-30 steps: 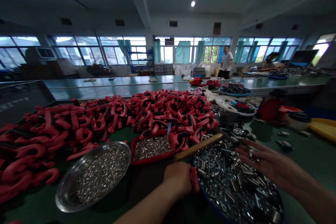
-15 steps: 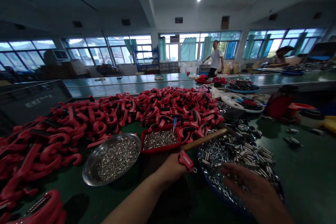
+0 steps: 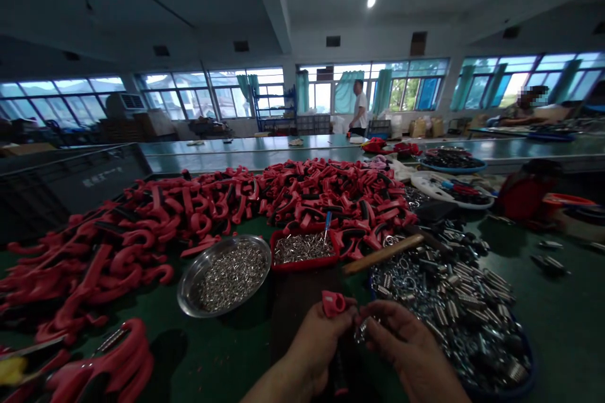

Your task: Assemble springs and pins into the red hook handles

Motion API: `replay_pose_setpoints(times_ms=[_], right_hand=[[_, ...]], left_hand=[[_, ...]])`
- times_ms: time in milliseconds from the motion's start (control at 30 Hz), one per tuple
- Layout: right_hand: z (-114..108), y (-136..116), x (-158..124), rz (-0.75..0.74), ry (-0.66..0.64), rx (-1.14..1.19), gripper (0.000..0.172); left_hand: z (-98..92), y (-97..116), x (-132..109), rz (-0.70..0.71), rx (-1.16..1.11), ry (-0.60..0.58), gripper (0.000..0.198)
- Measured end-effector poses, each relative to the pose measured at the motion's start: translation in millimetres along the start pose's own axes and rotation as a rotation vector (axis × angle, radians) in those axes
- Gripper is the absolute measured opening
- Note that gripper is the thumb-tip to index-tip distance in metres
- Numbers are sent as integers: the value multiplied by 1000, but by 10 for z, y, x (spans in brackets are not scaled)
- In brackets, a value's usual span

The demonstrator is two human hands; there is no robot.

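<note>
My left hand point(image 3: 317, 339) is closed around a red plastic handle point(image 3: 333, 303) with a hollow end; its black lower part hangs below the palm. Close against it, my right hand point(image 3: 404, 341) pinches a small shiny metal piece point(image 3: 362, 331), perhaps a ring; its exact shape is blurred. The fingertips of both hands nearly meet at the handle's end. Right of them stands a blue basin point(image 3: 530, 362) heaped with metal springs point(image 3: 454, 310) and rings. Ahead are a red tray point(image 3: 302, 266) of small metal pins and a steel bowl point(image 3: 185, 303) of small metal parts.
A large pile of red handles point(image 3: 302, 192) spreads across the green bench. A wooden stick point(image 3: 382, 254) leans over the basin's edge. A dark crate point(image 3: 70, 186) stands at left, a white tray point(image 3: 472, 201) at right. Two people point(image 3: 360, 107) are in the background.
My right hand has come out of the basin toward my left, now with a small metal piece. The left hand has turned the handle and lowered slightly. A background person has walked left.
</note>
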State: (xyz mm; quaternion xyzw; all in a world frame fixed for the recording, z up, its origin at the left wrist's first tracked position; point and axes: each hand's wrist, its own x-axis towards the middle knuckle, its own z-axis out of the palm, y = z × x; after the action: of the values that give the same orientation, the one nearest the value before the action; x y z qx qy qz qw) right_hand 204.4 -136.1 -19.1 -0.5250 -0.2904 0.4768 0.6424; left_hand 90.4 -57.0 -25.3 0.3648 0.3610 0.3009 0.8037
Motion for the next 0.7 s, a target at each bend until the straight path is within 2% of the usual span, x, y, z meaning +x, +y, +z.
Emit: replay_pose_setpoints(times_ms=[133,300,467,700], right_hand=[[-75,-46,98,-52,16,-72,30],[-84,-66,232,-69,1,-204,28],[-58,-28,247,-12,-19,-178,27],[-154,-17,302,27,-122,-197,24]], left_hand=[[-76,-16,-12,33,44,-54,44],[-97,47,-83,30,192,-197,41],[-108,71,-107,80,234,-227,40],[-150,60,-67,112,277,-245,36]])
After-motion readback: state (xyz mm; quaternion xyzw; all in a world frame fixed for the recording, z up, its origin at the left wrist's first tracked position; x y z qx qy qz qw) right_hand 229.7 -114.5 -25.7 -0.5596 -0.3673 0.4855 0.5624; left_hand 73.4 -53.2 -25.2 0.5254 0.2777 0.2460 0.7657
